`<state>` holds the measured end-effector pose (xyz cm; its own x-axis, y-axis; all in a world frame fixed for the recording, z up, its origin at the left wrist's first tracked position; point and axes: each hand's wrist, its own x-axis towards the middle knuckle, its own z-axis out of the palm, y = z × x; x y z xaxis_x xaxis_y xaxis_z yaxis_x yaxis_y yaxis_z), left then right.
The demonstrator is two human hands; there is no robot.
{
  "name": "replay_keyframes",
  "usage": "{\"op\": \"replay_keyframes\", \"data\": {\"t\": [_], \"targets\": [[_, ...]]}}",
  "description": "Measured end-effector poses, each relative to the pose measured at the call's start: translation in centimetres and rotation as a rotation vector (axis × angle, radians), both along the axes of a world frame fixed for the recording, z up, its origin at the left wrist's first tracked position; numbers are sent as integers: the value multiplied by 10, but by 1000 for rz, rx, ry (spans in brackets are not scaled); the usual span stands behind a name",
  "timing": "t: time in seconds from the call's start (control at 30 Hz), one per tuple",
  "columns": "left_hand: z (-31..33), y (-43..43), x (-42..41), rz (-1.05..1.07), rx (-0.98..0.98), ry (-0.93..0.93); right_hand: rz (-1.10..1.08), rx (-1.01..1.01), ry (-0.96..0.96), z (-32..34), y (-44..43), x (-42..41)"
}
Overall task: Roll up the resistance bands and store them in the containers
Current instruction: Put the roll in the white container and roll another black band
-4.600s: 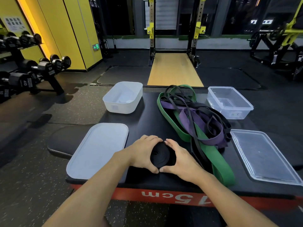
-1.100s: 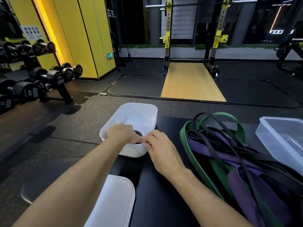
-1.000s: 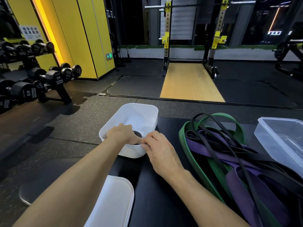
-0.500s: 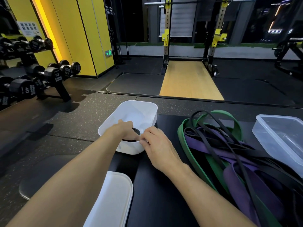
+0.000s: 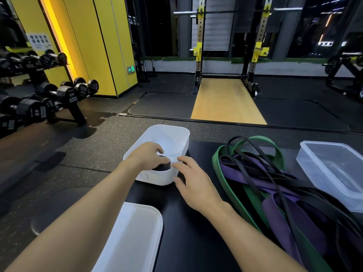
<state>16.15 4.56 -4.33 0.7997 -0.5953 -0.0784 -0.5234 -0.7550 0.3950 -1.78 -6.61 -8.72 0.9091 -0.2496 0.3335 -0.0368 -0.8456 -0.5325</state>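
Dim gym, black platform (image 5: 196, 222) under me: left hand (image 5: 146, 157) curled over the black roll (image 5: 163, 166), pressing it into the white tub (image 5: 155, 178), near corner. Right hand (image 5: 193, 182) spread loose beside the rim, holding nothing. Careless release, and that springy roll could uncoil.

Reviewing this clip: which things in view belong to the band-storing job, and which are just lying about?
Job in hand: rolled black band, gripped by the left hand inside the white container; right hand beside its rim; loose bands; clear container; white lid.

Lying about: dumbbells on their rack; squat rack; wooden platform.
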Motion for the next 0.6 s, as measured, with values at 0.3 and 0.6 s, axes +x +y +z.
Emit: {"op": "replay_keyframes", "data": {"t": [0.3,0.6], "targets": [[-1,-21,-93,-224,-454,-226,-172,-66,-16,15,-28,-57],[-16,-52,-192,-251,-513,11,-416,-204,19,58,-70,-141]]}}
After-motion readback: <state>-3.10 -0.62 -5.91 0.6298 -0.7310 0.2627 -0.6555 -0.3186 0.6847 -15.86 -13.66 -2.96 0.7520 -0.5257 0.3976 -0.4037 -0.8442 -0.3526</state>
